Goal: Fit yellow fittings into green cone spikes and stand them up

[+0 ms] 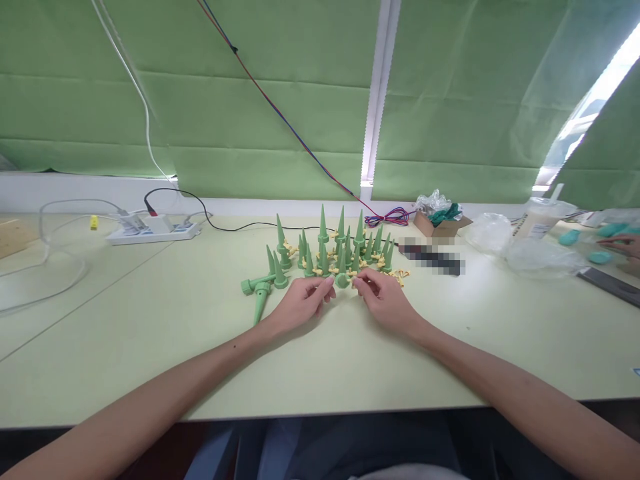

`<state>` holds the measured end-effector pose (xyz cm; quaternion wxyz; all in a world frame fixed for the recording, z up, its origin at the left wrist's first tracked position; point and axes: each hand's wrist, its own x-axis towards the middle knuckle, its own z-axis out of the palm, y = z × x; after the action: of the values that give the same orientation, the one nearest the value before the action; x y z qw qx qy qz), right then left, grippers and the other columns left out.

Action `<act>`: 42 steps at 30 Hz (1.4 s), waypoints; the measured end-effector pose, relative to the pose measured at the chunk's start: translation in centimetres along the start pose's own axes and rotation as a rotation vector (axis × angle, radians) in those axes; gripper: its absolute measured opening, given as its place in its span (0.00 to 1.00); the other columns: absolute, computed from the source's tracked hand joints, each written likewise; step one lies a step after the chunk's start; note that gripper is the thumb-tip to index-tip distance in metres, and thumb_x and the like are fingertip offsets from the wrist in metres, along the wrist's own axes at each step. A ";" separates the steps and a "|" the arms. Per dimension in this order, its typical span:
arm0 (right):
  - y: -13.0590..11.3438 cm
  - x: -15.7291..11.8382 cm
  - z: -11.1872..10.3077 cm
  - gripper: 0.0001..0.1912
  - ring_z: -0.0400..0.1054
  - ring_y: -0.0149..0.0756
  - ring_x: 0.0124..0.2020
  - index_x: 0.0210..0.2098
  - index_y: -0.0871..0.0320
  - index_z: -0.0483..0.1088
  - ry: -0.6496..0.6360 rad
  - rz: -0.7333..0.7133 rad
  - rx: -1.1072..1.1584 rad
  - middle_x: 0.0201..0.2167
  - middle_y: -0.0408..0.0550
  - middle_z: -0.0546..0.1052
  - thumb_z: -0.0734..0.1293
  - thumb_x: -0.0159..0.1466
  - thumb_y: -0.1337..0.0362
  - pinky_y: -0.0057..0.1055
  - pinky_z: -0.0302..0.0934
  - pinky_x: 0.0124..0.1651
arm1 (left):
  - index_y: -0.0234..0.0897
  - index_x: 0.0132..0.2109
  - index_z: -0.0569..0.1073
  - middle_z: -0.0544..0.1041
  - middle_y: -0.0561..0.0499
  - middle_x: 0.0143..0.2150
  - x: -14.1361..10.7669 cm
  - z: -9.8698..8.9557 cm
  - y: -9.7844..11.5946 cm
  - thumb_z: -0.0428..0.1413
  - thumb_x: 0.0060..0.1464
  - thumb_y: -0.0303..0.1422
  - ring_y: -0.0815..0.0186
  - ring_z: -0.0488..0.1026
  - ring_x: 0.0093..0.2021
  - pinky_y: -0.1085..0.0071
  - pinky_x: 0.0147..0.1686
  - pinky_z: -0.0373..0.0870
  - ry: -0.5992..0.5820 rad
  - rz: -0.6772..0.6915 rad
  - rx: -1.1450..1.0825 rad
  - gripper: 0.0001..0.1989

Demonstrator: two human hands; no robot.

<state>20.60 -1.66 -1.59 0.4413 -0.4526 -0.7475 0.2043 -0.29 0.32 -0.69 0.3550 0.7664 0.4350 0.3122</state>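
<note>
Between my two hands is a green plastic spike (343, 281), its round capped end facing me. My left hand (306, 298) is closed, with thumb and fingertips pinched at the left side of this spike. From the right, my right hand (386, 301) pinches a small yellow piece (351, 282) against the spike's side; the fingers partly cover it. Just behind stand several upright green spikes (323, 227) in a cluster, many with small yellow fittings at their bases. Two more lie at the left: one spike (261, 301) points toward me, another (247, 287) lies sideways.
Loose yellow pieces (401, 275) lie right of the cluster. Behind are a power strip (155, 231), coiled wire (393, 217) and a small cardboard box (440, 227). A drink cup (540, 217) and plastic bags (540, 259) stand at right, near another person's hand (623, 244).
</note>
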 end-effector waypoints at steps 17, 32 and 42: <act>0.2 0.1 0.0 0.10 0.61 0.31 0.25 0.33 0.57 0.67 -0.068 -0.044 -0.030 0.24 0.41 0.71 0.59 0.70 0.62 0.29 0.54 0.32 | 0.36 0.34 0.70 0.67 0.57 0.18 -0.2 -0.2 0.3 0.52 0.59 0.51 0.71 0.62 0.19 0.75 0.22 0.58 -0.118 -0.041 -0.042 0.20; -0.7 -0.4 -0.1 0.17 0.54 0.29 0.20 0.27 0.56 0.60 -0.030 -0.070 0.085 0.17 0.38 0.61 0.56 0.71 0.58 0.29 0.51 0.29 | 0.37 0.46 0.69 0.69 0.50 0.40 -0.6 0.4 0.2 0.59 0.56 0.40 0.74 0.66 0.25 0.75 0.24 0.66 0.108 0.318 0.034 0.15; -0.8 -0.5 0.0 0.22 0.53 0.29 0.20 0.23 0.56 0.58 -0.098 -0.032 0.106 0.16 0.38 0.60 0.55 0.72 0.53 0.30 0.50 0.27 | 0.39 0.45 0.69 0.69 0.51 0.40 -0.7 0.4 0.3 0.57 0.59 0.33 0.74 0.65 0.27 0.76 0.26 0.67 0.127 0.394 0.111 0.08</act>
<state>20.28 -2.46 -1.30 0.4308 -0.4060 -0.7635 0.2583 -0.14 -0.47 -0.81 0.2163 0.8337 0.3146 0.3989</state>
